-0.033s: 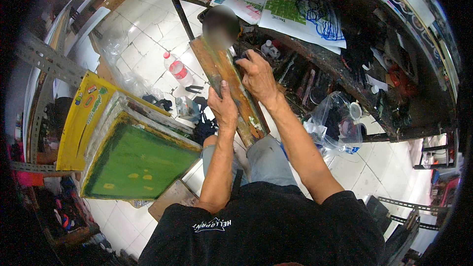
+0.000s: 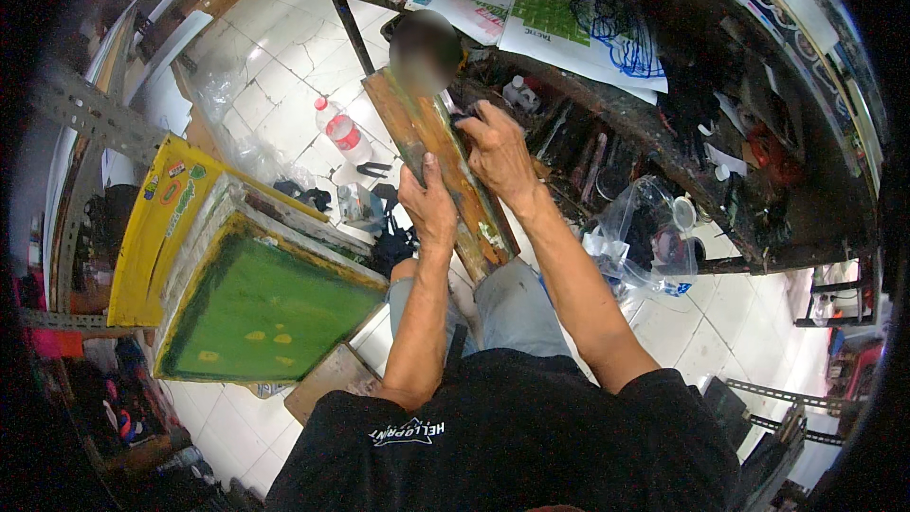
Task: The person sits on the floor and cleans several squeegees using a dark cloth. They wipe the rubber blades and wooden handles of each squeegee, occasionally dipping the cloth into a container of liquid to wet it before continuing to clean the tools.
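A long, stained wooden board (image 2: 444,147) lies slanted away from my knees, its near end at the grey shorts on my thighs. My left hand (image 2: 429,204) grips the board's left edge, thumb on top. At the right edge, higher up, my right hand (image 2: 500,152) is closed, with fingers bent and pinched on something small and dark that I cannot make out. A pale strip shows along the board's right side near those fingers. A round blurred patch hides what is at the far end.
Left of me lean a green panel in a pale frame (image 2: 275,299) and a yellow panel (image 2: 147,246). A plastic bottle (image 2: 341,131) with a red label stands on the tiled floor. At right are a cluttered dark shelf with printed sheets (image 2: 578,38) and a clear plastic bag (image 2: 645,232).
My right hand has shifted very slightly at the board's right edge. The left hand keeps its hold.
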`<state>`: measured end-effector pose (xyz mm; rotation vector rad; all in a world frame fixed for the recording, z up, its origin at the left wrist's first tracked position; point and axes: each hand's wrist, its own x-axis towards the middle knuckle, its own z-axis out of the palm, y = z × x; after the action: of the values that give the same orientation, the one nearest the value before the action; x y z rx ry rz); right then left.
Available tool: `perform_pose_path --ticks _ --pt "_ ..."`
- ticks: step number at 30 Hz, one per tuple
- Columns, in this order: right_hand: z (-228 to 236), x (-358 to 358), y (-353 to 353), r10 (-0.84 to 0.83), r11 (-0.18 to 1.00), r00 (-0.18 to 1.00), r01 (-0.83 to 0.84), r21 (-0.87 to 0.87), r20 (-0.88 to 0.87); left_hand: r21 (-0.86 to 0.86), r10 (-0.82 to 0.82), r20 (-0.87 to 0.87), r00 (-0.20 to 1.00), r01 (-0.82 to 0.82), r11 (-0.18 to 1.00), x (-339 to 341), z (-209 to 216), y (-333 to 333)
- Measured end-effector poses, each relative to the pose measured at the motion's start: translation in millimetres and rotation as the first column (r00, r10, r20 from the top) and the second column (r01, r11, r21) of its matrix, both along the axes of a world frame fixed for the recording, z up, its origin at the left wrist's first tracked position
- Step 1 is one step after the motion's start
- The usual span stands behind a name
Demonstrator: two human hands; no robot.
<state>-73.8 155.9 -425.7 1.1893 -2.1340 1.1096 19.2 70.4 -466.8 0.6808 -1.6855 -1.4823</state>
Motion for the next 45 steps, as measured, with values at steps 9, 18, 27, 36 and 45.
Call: perform_pose_path --ticks 9,18,27,36,45 --pt "-34.2 51.8 51.4 0.027 0.997 0.985 -0.038 0.064 0.168 0.342 -0.023 -0.232 0.973 0.103 0.934 -1.9 -7.4 -9.8" --pt "-61.0 84.6 102.7 0.007 0.996 0.948 -0.034 0.079 0.318 0.559 0.11 -0.266 0.958 0.06 0.827 -5.8 -3.2 -21.1" --pt "-36.1 54.8 127.5 -0.174 0.914 0.772 0.357 -0.191 0.611 0.284 0.094 -0.195 0.976 -0.035 0.958 -6.1 -2.4 -30.4" --pt "47.2 -29.5 10.7 0.596 0.378 0.636 0.316 -0.87 0.49 0.266 -0.195 -0.183 0.963 0.24 0.934 -1.5 -13.0 32.9" --pt "33.2 -13.1 6.2 -0.154 0.929 0.975 0.199 -0.312 0.161 0.288 -0.187 -0.242 0.952 0.254 0.923 -2.5 2.5 46.6"
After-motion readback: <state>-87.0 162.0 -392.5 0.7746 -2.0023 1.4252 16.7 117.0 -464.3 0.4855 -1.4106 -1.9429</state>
